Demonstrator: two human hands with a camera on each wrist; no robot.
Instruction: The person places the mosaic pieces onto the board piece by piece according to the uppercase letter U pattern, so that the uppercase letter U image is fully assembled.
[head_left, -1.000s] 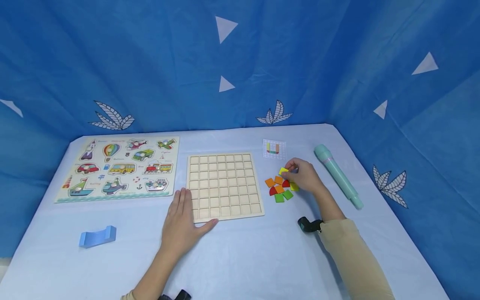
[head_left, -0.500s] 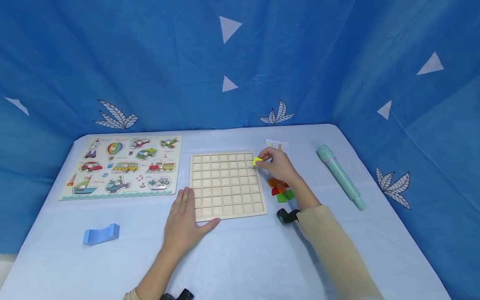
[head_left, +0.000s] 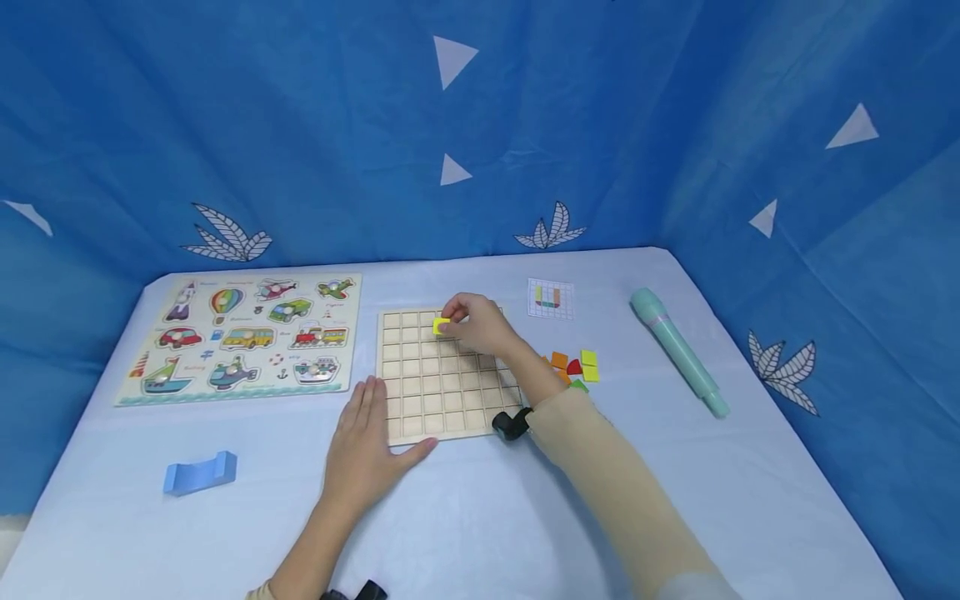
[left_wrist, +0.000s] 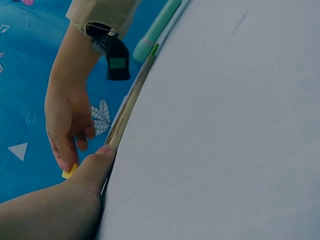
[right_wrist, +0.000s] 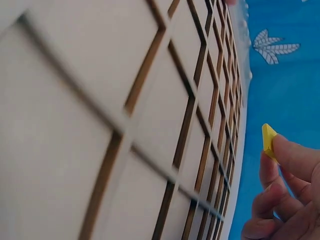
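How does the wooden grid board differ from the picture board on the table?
The grid board is plain pale wood; the picture board is printed in many colours. The grid board has square cells; the picture board, vehicle shapes. The grid board looks nearly square; the picture board is longer sideways. Both lie flat on the table.

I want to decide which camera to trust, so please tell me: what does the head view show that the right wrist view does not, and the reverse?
Only head: the vehicle puzzle, pattern card, green stick, blue block and loose tiles.

Only right wrist: the thin edge of the yellow tile, and the inner side of the right hand with its folded fingers.

Both: the right hand pinching that tile, the grid board and the blue curtain with leaf prints.
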